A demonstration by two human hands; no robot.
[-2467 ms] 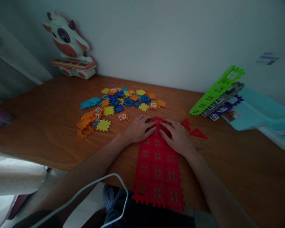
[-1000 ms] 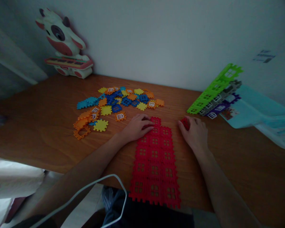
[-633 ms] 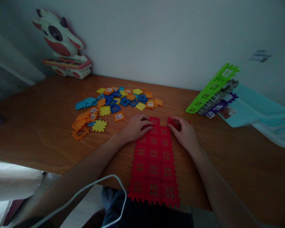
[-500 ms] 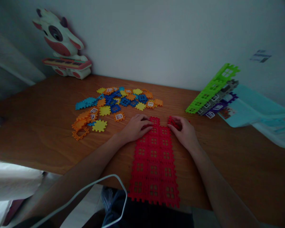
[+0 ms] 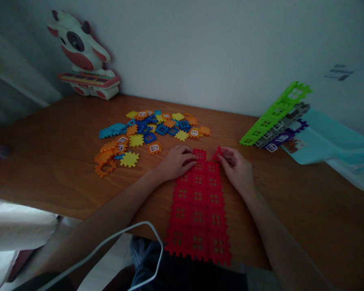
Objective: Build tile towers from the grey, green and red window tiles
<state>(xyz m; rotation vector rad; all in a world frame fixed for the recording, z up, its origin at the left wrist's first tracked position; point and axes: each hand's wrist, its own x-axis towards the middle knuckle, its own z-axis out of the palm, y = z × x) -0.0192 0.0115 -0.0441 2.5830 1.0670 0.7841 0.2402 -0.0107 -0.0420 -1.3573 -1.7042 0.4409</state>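
Observation:
A long panel of joined red window tiles (image 5: 197, 196) lies flat on the table, its near end reaching past the front edge. At its upper left, my left hand (image 5: 176, 162) has fingers and thumb closed on the panel's side. Between the thumb and fingers of my right hand (image 5: 237, 167) is a single red interlocking tile (image 5: 217, 153), tilted up on edge. That tile is close to the step at the panel's far right corner; whether they touch, I cannot tell. My fingers hide part of the tile.
Loose blue, yellow and orange tiles (image 5: 136, 140) are heaped at the left back. Green, grey and purple tile strips (image 5: 274, 115) lean by a pale blue plastic bin (image 5: 327, 139) on the right. A cow-shaped toy keyboard (image 5: 89, 79) stands against the wall. A white cable (image 5: 109, 238) loops in front.
My right hand has turned the red tile, so it stands more on edge and narrower to my view. My left hand stays on the panel. The whole view has shifted slightly.

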